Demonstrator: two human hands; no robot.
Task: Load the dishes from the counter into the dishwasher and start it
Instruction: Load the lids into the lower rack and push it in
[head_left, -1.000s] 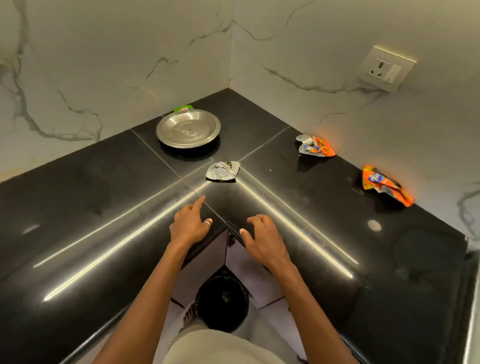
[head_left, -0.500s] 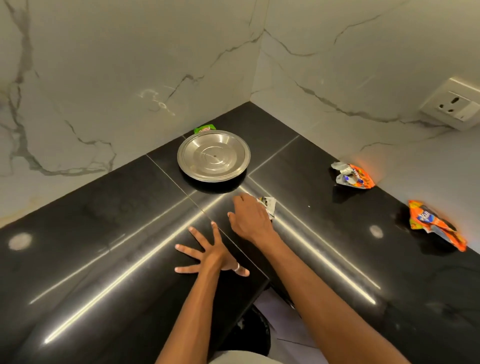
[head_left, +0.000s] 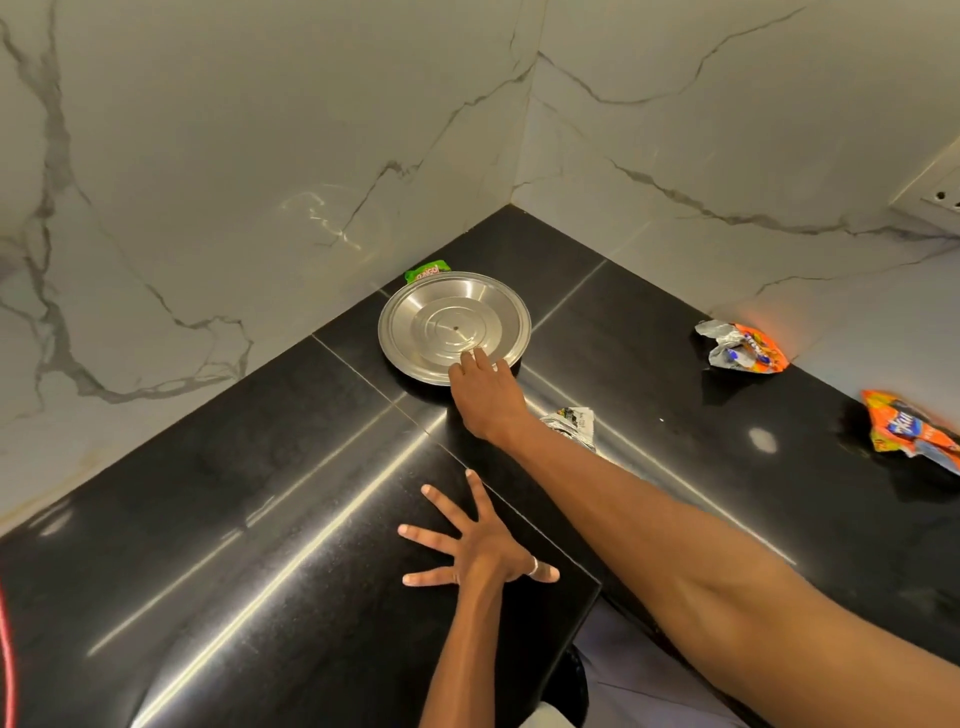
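A round steel plate (head_left: 447, 325) lies flat on the black counter (head_left: 218, 483), near the inner corner of the marble walls. My right hand (head_left: 485, 397) reaches across the counter and its fingertips touch the plate's near rim; whether the fingers curl round the rim is not visible. My left hand (head_left: 475, 551) lies flat on the counter near its front corner, fingers spread wide, a ring on one finger. No dishwasher is in view.
A green wrapper (head_left: 427, 271) peeks out behind the plate. A crumpled silver wrapper (head_left: 571, 423) lies just right of my right wrist. Two orange snack wrappers (head_left: 743, 347) (head_left: 911, 431) lie along the right wall. A wall socket (head_left: 935, 195) sits at the right edge.
My right hand has moved forward from the silver wrapper to the plate's near rim. My left hand stays spread flat on the counter. The view has moved closer to the corner.
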